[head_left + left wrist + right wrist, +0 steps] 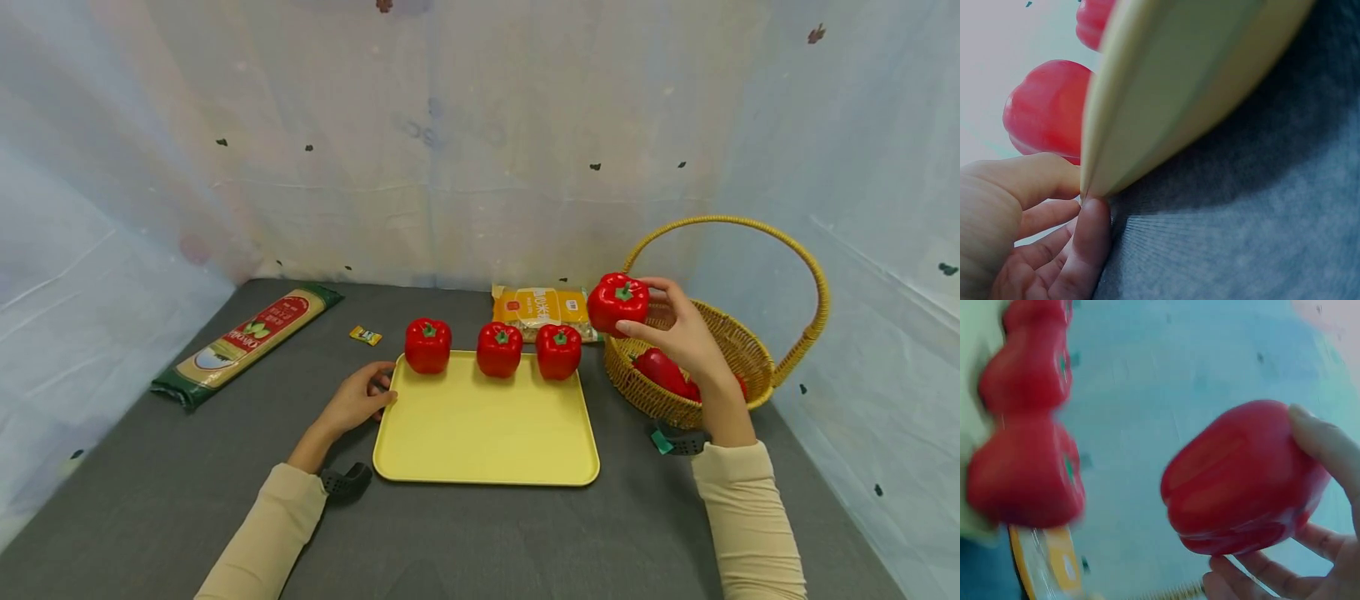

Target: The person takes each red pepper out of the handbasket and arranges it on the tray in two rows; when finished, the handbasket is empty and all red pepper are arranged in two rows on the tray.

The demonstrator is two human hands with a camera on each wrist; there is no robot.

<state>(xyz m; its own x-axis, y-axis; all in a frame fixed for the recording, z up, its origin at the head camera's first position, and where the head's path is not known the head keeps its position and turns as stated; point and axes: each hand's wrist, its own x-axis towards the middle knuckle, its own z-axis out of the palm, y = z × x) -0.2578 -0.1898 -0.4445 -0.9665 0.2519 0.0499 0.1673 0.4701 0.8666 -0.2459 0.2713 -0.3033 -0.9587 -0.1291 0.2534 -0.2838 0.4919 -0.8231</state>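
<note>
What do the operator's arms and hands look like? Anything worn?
Left hand and right hand: no gloves. Cream sleeves on both forearms. Black left strap and right strap near the wrists; the right has a green patch.

A glossy red pepper point(617, 304) with a green stem is held aloft by the fingers of the right hand point(686, 329), right of three matching peppers point(499, 350). These stand upright along the far edge of a yellow rectangular tray point(487, 429), the leftmost set apart. The round-cornered tray lies on the counter point(480, 533), its left edge pinched by the left hand point(356, 400).
</note>
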